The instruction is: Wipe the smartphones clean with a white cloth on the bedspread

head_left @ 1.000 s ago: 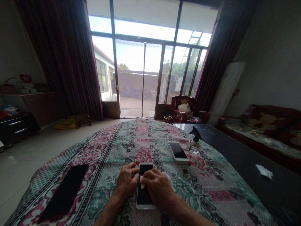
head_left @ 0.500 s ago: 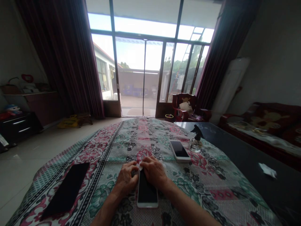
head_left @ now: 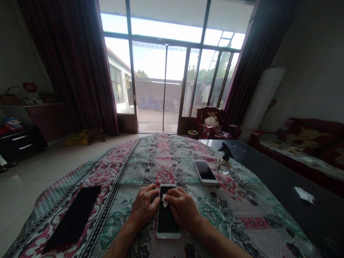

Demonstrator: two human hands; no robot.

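Observation:
A white smartphone (head_left: 168,224) with a dark screen lies face up on the patterned tablecloth, directly in front of me. Along its left edge, my left hand (head_left: 145,200) grips the phone's side with curled fingers and the thumb pressed to it. A white tissue (head_left: 165,201) is pinched in the fingers of my right hand (head_left: 184,206), pressed against the upper part of the screen. More white material shows faintly behind the right hand's knuckles. Part of the screen's right side is hidden by that hand.
A second white phone (head_left: 205,172) lies farther right, beside a clear spray bottle (head_left: 224,163) with a black trigger. To the left is a large black slab-like device (head_left: 73,216). A crumpled tissue (head_left: 304,195) sits on the dark table (head_left: 282,172) at right.
My right hand has slid the tissue from the phone's top edge down onto the screen, so the top edge now shows. My left hand stays at the phone's left side.

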